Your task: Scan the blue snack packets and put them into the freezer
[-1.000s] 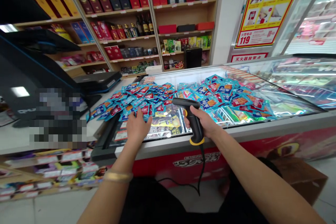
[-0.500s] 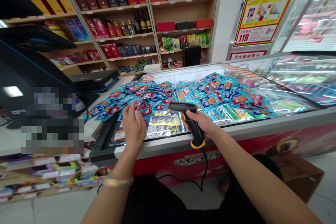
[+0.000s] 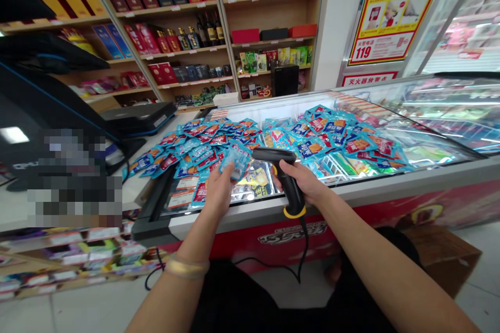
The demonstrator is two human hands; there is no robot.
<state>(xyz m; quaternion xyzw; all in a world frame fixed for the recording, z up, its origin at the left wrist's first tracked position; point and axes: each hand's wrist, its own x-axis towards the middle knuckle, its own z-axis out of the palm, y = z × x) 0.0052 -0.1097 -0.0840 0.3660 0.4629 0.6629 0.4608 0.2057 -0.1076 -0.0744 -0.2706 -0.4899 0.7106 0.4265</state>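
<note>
My left hand (image 3: 219, 187) is closed on a light-blue snack packet (image 3: 236, 160), its printed back side turned up. Wrapped round the handle of a black barcode scanner (image 3: 291, 187) is my right hand (image 3: 302, 179). The scanner's head points left, toward the packet, and a cable hangs from its yellow-ringed base. Behind my left hand spreads a pile of blue and red snack packets (image 3: 203, 140) on the freezer's glass top. A second heap of such packets (image 3: 332, 132) lies to the right, beyond the scanner.
The chest freezer (image 3: 363, 187) runs across in front of me, frozen goods showing through its glass. On the left counter stands a dark checkout terminal (image 3: 50, 109). Shelves with boxes and bottles (image 3: 187, 39) line the back. A cardboard box (image 3: 441, 257) sits on the floor at right.
My left hand has taken hold of a packet from the left pile and moved right with it, close to the scanner head. My right hand keeps the scanner in nearly the same place.
</note>
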